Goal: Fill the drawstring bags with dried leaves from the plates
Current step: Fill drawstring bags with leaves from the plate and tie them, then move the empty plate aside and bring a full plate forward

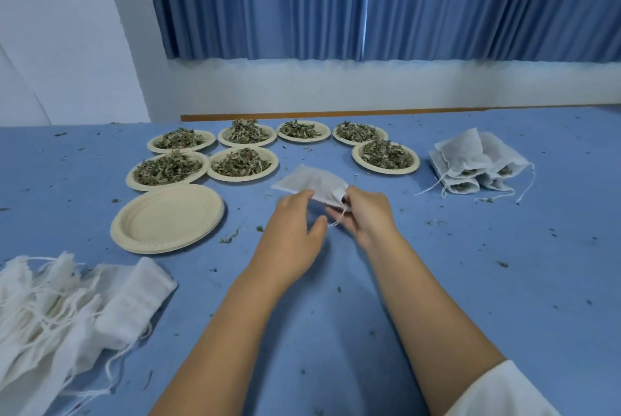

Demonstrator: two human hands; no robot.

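I hold a white drawstring bag (311, 182) just above the blue table, in front of the plates. My right hand (364, 215) pinches its near end, where the string hangs down. My left hand (292, 231) touches the bag's near edge with its fingertips, thumb spread. Several cream plates heaped with dried leaves (240, 163) stand in two rows behind the bag. Filled bags (470, 163) lie piled at the right.
A stack of bare plates (168, 217) sits at the left. A heap of unfilled bags (60, 308) with loose strings lies at the near left. Leaf crumbs are scattered over the blue table (487, 264). Blue curtains hang behind.
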